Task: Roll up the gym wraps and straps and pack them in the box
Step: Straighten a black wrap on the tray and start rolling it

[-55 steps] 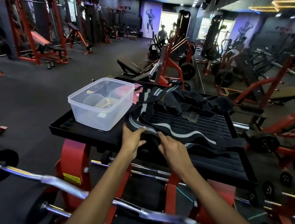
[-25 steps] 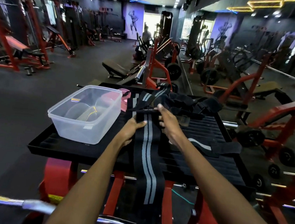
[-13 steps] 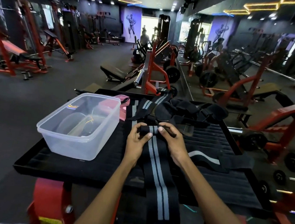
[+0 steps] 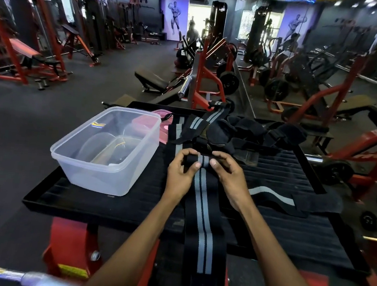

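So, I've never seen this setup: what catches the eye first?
Both hands, left hand and right hand, pinch the rolled end of a black wrap with grey stripes mid-platform; its tail hangs over the near edge. Left of it stands a clear plastic box, with a heap of black straps behind.

Two hands, left hand (image 4: 180, 173) and right hand (image 4: 229, 178), both pinching one rolled end of a black wrap with grey stripes (image 4: 201, 203) draped over the near edge of one black tray (image 4: 105, 206). One clear plastic box (image 4: 108, 155) near the tray's left edge. One pink lid (image 4: 163, 126) behind it. One dark heap of further wraps and straps (image 4: 242, 132) along the far edge, number unclear.
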The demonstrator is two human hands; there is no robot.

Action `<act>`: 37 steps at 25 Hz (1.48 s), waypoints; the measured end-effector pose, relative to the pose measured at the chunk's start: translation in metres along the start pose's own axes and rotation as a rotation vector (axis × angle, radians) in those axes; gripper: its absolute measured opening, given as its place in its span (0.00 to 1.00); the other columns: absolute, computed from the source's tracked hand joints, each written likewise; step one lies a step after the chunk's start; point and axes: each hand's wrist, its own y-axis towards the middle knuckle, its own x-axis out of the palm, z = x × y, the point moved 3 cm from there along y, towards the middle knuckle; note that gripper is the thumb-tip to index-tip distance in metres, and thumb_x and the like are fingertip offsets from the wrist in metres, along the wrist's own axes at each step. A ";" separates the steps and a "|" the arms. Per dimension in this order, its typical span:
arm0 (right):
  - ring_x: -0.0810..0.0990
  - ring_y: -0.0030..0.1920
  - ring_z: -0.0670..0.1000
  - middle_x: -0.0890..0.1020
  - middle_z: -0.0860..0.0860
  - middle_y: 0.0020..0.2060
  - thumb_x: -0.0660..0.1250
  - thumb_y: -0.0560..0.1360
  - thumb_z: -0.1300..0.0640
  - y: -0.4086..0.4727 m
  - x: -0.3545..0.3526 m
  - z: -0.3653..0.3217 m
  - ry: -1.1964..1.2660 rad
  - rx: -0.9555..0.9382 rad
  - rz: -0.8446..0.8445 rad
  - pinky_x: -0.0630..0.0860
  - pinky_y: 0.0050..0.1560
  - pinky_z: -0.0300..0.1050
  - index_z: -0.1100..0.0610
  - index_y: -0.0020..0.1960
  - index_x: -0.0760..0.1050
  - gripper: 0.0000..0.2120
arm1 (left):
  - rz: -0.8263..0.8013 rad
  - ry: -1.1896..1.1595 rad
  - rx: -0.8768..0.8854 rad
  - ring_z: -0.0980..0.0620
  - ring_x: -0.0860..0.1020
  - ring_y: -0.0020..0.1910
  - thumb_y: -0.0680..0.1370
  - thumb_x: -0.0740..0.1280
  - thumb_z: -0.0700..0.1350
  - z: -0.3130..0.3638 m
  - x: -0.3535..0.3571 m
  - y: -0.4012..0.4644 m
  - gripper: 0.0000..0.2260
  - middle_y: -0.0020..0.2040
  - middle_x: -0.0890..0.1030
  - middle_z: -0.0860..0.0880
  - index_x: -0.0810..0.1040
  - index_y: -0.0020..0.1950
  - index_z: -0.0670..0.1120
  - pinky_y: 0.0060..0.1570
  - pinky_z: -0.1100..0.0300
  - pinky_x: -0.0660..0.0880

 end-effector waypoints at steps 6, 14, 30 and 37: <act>0.78 0.57 0.43 0.81 0.46 0.52 0.68 0.73 0.64 -0.005 -0.001 -0.008 -0.018 -0.125 0.021 0.72 0.60 0.38 0.52 0.52 0.78 0.11 | 0.017 -0.004 -0.069 0.65 0.76 0.47 0.78 0.64 0.43 -0.001 0.000 -0.005 0.08 0.49 0.78 0.55 0.74 0.58 0.46 0.52 0.68 0.71; 0.76 0.55 0.33 0.80 0.43 0.54 0.68 0.74 0.62 -0.010 -0.002 -0.010 -0.111 -0.146 0.029 0.68 0.57 0.26 0.53 0.54 0.78 0.10 | -0.069 0.019 -0.008 0.59 0.78 0.57 0.77 0.65 0.39 0.004 -0.002 -0.010 0.13 0.56 0.79 0.49 0.74 0.61 0.44 0.58 0.66 0.72; 0.77 0.55 0.39 0.81 0.43 0.51 0.71 0.72 0.63 -0.017 -0.003 -0.012 -0.155 -0.200 0.062 0.71 0.59 0.33 0.51 0.53 0.77 0.13 | -0.012 0.174 -0.027 0.51 0.79 0.54 0.75 0.61 0.60 -0.006 -0.005 -0.017 0.19 0.52 0.81 0.49 0.76 0.57 0.49 0.58 0.51 0.75; 0.80 0.50 0.39 0.82 0.44 0.48 0.68 0.74 0.54 -0.029 0.004 -0.023 -0.172 -0.246 -0.001 0.73 0.53 0.31 0.52 0.55 0.77 0.10 | 0.062 0.093 -0.050 0.64 0.78 0.48 0.80 0.60 0.45 0.013 -0.003 -0.031 0.07 0.47 0.81 0.55 0.77 0.54 0.47 0.52 0.67 0.74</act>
